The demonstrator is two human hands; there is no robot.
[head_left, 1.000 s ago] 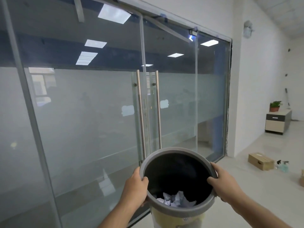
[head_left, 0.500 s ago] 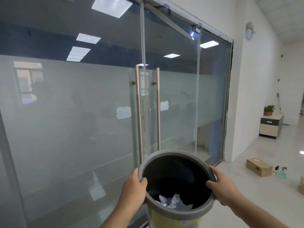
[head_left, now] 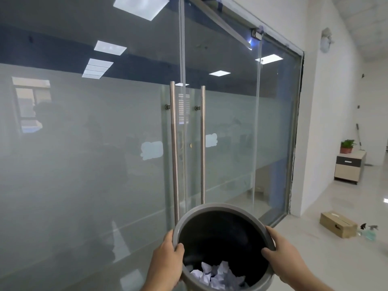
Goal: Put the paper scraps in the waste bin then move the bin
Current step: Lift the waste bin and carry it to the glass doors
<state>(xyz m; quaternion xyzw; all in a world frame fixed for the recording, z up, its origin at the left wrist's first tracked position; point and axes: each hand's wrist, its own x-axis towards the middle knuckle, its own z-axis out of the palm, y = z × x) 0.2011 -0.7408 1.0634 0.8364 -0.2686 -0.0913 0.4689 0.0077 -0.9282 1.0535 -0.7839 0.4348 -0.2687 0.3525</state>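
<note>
No legible text, label, brand, number or sign anywhere in the head view.

- Frosted glass doors [head_left: 226, 143]: two pale patches, one on each leaf beside the handles; shapes only, no characters to be made out.
- Waste bin [head_left: 220, 208]: grey rim and black inside, unmarked where visible.
- Paper scraps [head_left: 216, 274]: crumpled white, no print discernible.
- Cardboard box [head_left: 338, 224] on the floor: plain brown faces, no lettering seen.
- Spray bottle [head_left: 369, 233] beside it: too small to tell whether it bears a label.
- Small cabinet [head_left: 348, 166]: plain front.
</note>
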